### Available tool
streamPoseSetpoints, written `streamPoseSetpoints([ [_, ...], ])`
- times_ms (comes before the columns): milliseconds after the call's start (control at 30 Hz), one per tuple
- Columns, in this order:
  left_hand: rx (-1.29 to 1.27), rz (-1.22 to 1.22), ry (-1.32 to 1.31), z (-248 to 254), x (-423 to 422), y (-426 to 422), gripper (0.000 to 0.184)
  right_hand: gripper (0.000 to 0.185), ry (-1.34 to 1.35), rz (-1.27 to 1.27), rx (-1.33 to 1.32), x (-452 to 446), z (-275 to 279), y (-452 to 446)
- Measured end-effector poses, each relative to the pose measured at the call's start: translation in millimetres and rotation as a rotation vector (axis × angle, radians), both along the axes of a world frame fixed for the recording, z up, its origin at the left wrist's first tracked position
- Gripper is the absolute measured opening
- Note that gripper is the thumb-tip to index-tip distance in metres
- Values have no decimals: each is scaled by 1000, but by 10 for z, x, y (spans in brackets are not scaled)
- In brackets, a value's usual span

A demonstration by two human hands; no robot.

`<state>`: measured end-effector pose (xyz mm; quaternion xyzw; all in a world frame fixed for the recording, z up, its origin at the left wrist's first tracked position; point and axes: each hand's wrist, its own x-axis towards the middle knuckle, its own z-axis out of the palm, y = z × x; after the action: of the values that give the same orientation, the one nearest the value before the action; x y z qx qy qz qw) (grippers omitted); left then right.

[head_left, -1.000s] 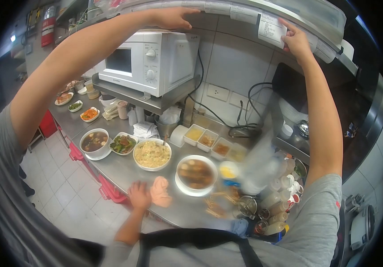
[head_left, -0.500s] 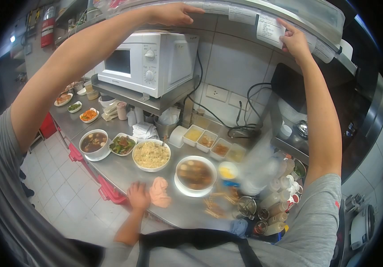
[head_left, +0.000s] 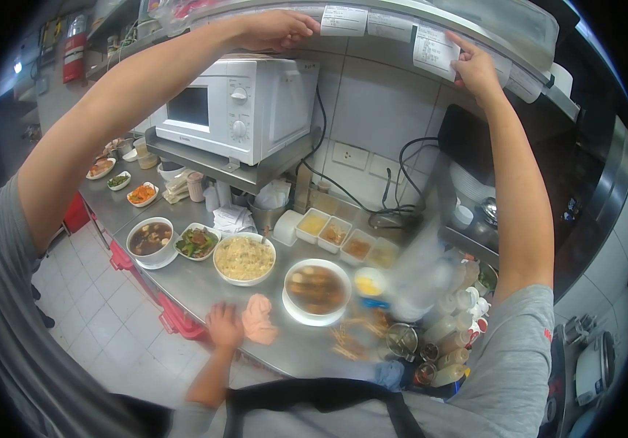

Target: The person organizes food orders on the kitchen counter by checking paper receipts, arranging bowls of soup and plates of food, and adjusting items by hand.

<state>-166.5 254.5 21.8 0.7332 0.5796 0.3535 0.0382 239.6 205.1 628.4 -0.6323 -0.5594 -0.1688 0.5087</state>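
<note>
Palm down near the counter's front edge, my left hand (head_left: 224, 325) rests with its fingers apart, close beside a crumpled peach cloth (head_left: 258, 320). High on the right, my right hand (head_left: 474, 67) grips the right edge of a printed paper slip (head_left: 434, 52), its index finger stretched over the slip's top. More slips hang along the same rail, among them a white one (head_left: 344, 21). A co-worker's arm reaches in from the left, and that person's hand (head_left: 283, 29) is at this slip's left side. Whether it touches the slip is unclear.
A microwave (head_left: 237, 109) sits on a shelf below the co-worker's arm. Along the counter stand two soup bowls (head_left: 318, 290) (head_left: 151, 241), a rice bowl (head_left: 244, 259), a vegetable dish (head_left: 197, 241) and small tubs (head_left: 334, 232). Several bottles (head_left: 454, 339) crowd the right.
The co-worker's pointing finger has drawn in, and the slip beside that hand now hangs more fully in view. The whole view has shifted slightly. Both my hands keep their places.
</note>
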Motion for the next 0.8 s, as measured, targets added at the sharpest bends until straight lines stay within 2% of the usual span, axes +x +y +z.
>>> streamPoseSetpoints([
  [333, 146, -22, 11, -98, -15, 35, 37, 57, 15, -51, 22, -42, -9, 17],
  [800, 104, -11, 10, -5, -3, 1, 36, 56, 29, -73, 7, -65, 10, -1],
])
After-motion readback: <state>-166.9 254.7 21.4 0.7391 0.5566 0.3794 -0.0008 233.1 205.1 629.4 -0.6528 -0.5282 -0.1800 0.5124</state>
